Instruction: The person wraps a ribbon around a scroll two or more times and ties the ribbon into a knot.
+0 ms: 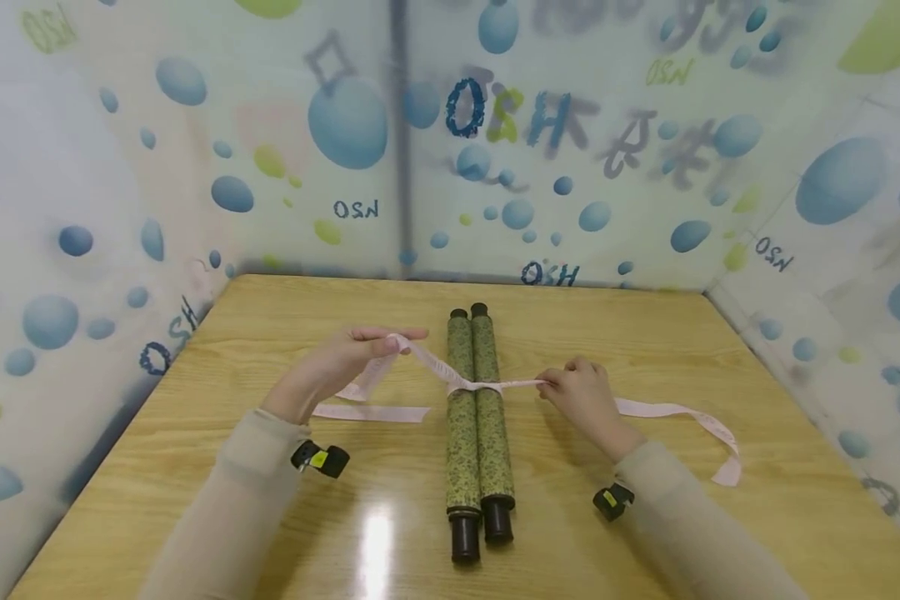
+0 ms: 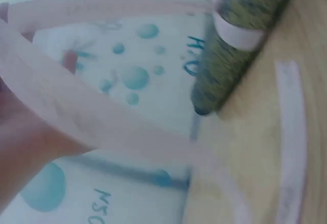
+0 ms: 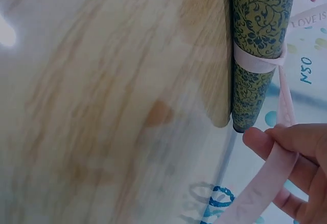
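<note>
Two rolled scrolls (image 1: 462, 458) with green patterned covers and dark end knobs lie side by side on the table. A pale pink ribbon (image 1: 438, 367) is wrapped round their middle and crosses on top. My left hand (image 1: 345, 362) pinches one length of it, raised to the left of the scrolls. In the right wrist view, my right hand (image 3: 301, 155) pinches the other length between thumb and finger. That length runs straight from the crossing to my right hand (image 1: 583, 398) in the head view. Printed letters show on the ribbon (image 3: 260, 188).
The wooden table (image 1: 607, 333) has loose ribbon tails on it: one end (image 1: 382, 413) left of the scrolls, another (image 1: 690, 412) curling to the right. A patterned curtain (image 1: 450, 192) stands behind and at both sides. Light glares on the table near the front.
</note>
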